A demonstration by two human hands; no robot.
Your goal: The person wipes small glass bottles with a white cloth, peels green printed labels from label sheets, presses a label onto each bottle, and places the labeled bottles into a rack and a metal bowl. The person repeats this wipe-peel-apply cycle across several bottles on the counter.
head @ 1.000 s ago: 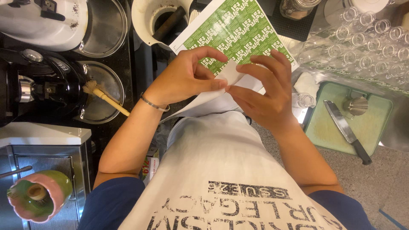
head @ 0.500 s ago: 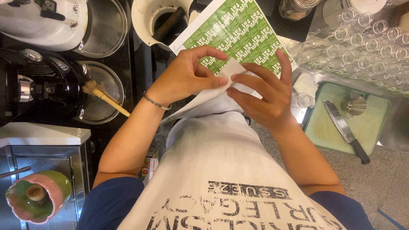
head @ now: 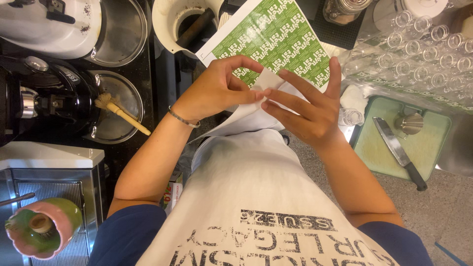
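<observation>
A sheet of green-and-white stickers [head: 276, 42] is held up in front of my chest, its white backing paper [head: 249, 113] folded down toward me. My left hand [head: 217, 91] pinches the sheet's near edge between thumb and fingers; a thin bracelet circles that wrist. My right hand [head: 308, 106] meets it from the right, thumb and forefinger touching the same white corner while the other fingers spread apart. My white printed apron [head: 256, 197] fills the lower middle of the view.
A dark coffee grinder [head: 44, 96] and a metal bowl with a wooden brush [head: 120, 113] stand at left. A white bucket [head: 185, 22] is behind the sheet. Rows of small glass bottles [head: 423, 51] and a green board with a knife [head: 399, 152] lie right.
My right hand's fingers have opened and lifted, and the pinch point has shifted toward the sheet's white corner. The sheet stays in about the same place.
</observation>
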